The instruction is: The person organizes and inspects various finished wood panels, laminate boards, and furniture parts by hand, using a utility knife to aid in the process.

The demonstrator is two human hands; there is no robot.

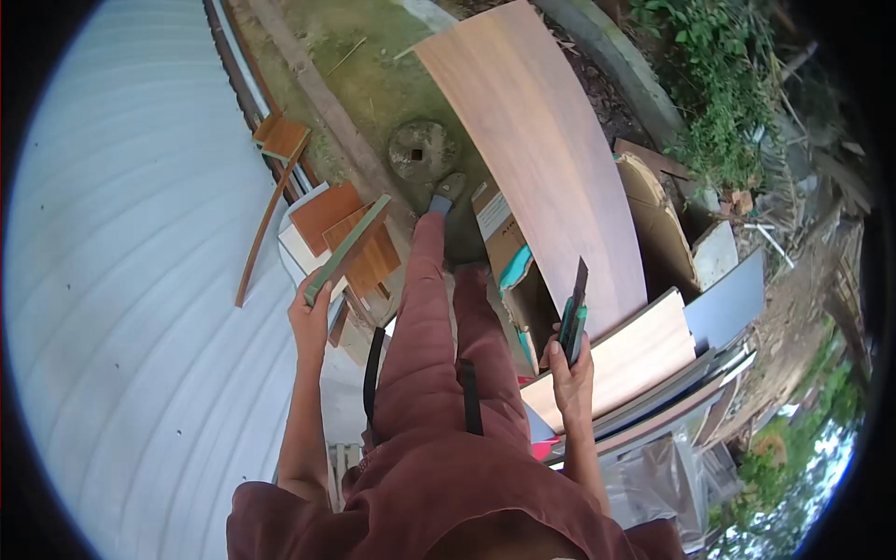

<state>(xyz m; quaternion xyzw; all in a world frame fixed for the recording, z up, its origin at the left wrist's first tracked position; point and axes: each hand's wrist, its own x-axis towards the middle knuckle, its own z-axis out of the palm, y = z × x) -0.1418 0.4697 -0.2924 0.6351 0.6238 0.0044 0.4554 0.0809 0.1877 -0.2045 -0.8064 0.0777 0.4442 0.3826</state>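
Observation:
My left hand point(310, 313) is closed around the lower end of a narrow green-edged strip point(347, 250), which slants up to the right. In my right hand point(571, 369) is a utility knife point(573, 322) with a black and teal handle, its dark blade pointing up. Behind the knife lies a long wood-grain board point(551, 159), running from the top of the view down to the right. Brown and white board pieces point(369, 257) are beyond the strip in my left hand.
A corrugated metal sheet point(140, 280) fills the left side. Stacked panels point(625, 359) and cardboard point(658, 215) stand at the right. A round concrete disc point(420, 149) lies on the ground ahead, near my foot. A thin curved wood strip point(271, 224) leans at the left.

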